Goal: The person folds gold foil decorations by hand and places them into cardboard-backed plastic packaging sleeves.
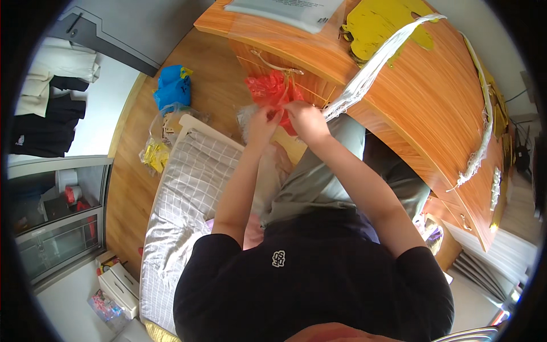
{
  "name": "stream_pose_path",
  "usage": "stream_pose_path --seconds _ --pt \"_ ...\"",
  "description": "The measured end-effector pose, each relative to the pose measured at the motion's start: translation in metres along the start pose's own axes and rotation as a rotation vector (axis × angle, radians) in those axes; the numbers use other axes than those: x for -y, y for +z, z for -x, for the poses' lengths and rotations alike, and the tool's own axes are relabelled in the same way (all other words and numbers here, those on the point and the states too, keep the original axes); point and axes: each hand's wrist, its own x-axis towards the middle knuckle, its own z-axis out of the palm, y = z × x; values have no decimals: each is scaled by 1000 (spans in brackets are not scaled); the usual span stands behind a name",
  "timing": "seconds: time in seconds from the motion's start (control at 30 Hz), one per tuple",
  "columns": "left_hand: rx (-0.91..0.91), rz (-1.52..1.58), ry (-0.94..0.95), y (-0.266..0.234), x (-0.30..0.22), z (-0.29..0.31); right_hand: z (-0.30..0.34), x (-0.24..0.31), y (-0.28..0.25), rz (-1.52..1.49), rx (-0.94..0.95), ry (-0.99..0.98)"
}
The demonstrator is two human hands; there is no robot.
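Note:
Just in front of the desk's drawers, a crumpled red plastic bag hangs around and below my fingers. My left hand has its thumb and fingers closed on the bag's film. Close beside it, my right hand pinches the red film too, the fingertips of both hands nearly meeting. A long bundle of white strands runs from the desktop over the edge down to my right wrist; its lower end is hidden there. Some clear crumpled plastic shows beside my left hand.
The wooden desk carries a flat yellow piece, a clear plastic packet and a second frayed strand. A bed with a checked sheet stands at left. Blue and yellow bags lie on the floor.

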Motion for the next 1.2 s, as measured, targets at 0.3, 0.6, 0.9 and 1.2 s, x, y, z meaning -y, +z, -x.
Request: stream_pose_path --seconds 0.3,0.6,0.9,1.2 --pt "-266 259 489 31 -20 48 -61 -25 26 153 309 324" --pt "-139 197 168 33 -9 31 -38 -3 -2 97 525 -63" --pt "-85 291 213 48 -25 34 12 -4 -12 79 222 -51" --pt "50 284 348 36 49 8 47 15 -39 100 -157 -61"
